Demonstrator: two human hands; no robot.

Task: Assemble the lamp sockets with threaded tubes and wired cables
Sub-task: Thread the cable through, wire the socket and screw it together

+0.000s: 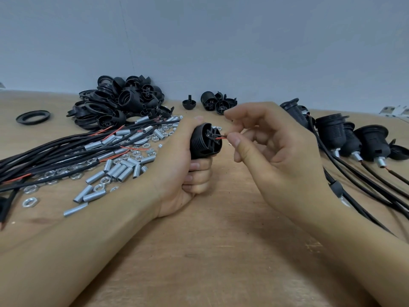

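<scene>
Table [210, 251]: cables [55, 149], tubes [115, 171] and nuts lie left. Left hand [177, 173], fingers curled round socket [204, 140], holds it above table centre. Right hand [272, 151] fingers pinch red wire [222, 137] at socket's end.

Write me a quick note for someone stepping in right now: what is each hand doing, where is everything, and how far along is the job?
Left hand: grips a black socket body, its terminal end facing right.
Right hand: pinches the red wire at that terminal end.
Left of the hands: wired cables, loose threaded tubes and nuts on the table. Behind them: a pile of black socket parts.
Done: several assembled sockets with cables lie at the right.
Left: finish wiring this socket, then work through the remaining parts.
</scene>
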